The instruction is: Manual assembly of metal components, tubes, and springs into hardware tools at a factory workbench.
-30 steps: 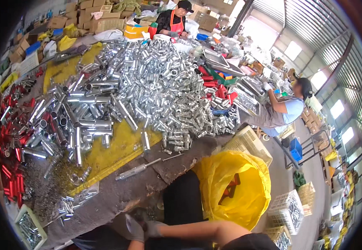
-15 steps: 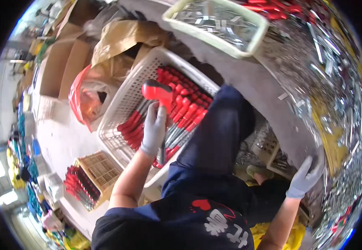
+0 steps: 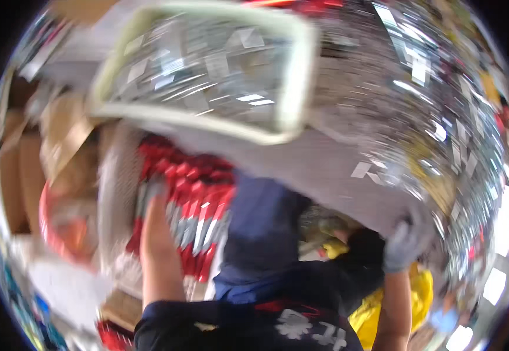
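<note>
My left arm reaches into a white plastic basket [image 3: 117,205] at the left. The left hand [image 3: 157,190] is smeared by motion over the red-and-grey tools [image 3: 190,199] lying in rows there; its fingers and anything in them cannot be made out. The tools have red ends and grey metal shafts, but their exact kind is too blurred to name. At the right, my gloved right hand [image 3: 403,243] is open beside the grey table edge [image 3: 348,187], thumb and fingers apart, with nothing seen in it.
A pale rectangular tray [image 3: 201,126] of small shiny metal pieces stands ahead on the table. Loose metal parts [image 3: 430,99] cover the table's right side. A pink-rimmed bag [image 3: 70,228] and cardboard [image 3: 14,181] are at the left, yellow material [image 3: 368,316] at lower right.
The view has swung right, so the basket sits farther left and the tray looks larger. My left hand held up a red-headed tool before; now that tool cannot be made out.
</note>
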Demonstrator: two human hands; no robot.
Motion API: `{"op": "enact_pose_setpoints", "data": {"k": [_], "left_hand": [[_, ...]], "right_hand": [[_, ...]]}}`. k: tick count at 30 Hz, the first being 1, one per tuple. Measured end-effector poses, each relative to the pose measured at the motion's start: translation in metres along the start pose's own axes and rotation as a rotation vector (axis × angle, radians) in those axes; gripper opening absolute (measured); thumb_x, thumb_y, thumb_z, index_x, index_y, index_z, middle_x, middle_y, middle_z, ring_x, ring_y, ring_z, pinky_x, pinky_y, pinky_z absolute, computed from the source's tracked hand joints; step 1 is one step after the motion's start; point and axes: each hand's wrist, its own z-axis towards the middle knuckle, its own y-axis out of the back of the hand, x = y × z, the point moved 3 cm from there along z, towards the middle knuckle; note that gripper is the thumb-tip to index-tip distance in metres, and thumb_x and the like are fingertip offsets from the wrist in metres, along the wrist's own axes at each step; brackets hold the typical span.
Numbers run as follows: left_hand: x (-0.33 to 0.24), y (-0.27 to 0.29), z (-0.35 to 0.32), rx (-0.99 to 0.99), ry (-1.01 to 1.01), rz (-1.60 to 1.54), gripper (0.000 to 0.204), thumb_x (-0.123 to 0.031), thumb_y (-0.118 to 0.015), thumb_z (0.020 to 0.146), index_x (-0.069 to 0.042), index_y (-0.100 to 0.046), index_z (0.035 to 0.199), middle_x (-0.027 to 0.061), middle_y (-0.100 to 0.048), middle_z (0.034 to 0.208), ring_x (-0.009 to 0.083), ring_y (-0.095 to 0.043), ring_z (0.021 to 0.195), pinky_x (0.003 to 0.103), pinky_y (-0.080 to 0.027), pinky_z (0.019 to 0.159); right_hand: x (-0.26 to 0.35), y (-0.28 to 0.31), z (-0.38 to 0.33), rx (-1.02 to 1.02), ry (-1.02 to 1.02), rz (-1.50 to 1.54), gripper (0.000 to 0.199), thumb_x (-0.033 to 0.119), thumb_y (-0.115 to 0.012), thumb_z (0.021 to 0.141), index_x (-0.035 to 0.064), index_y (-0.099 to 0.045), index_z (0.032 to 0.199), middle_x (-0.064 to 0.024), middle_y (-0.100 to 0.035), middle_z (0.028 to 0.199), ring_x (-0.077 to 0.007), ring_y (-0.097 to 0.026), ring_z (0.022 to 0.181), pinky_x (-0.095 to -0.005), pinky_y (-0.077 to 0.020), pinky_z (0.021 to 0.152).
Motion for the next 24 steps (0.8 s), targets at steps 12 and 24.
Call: {"op": "enact_pose_setpoints", "data": {"k": [12,24], "left_hand": [[-0.043,0.352,-0.188,-1.236,0.418,-0.966,0.037,-0.011,-0.045,0.097,0.006,-0.045,0.13,0.0211,-0.047,0.131,0.034,-0.051,0.115,0.041,-0.044,0.098],[-0.28,0.778,-0.176,-1.283,-0.842,-0.798,0.016,-0.006,-0.063,0.08,-0.005,-0.065,0.095,0.0103,-0.064,0.098,0.0304,-0.059,0.097,0.039,-0.046,0.087]], "right_hand": [[-0.114,0.055,-0.025,-0.103,-0.35,0.077,0.027,0.011,-0.06,0.08,0.0058,-0.064,0.106,-0.0146,-0.061,0.11,-0.0337,-0.054,0.106,-0.0418,-0.0398,0.096],[-0.168,0.038,-0.064,-0.214,-0.38,0.466,0.016,0.012,-0.059,0.085,0.0022,-0.056,0.097,-0.0152,-0.06,0.096,-0.0337,-0.056,0.094,-0.0399,-0.0441,0.084]]}}
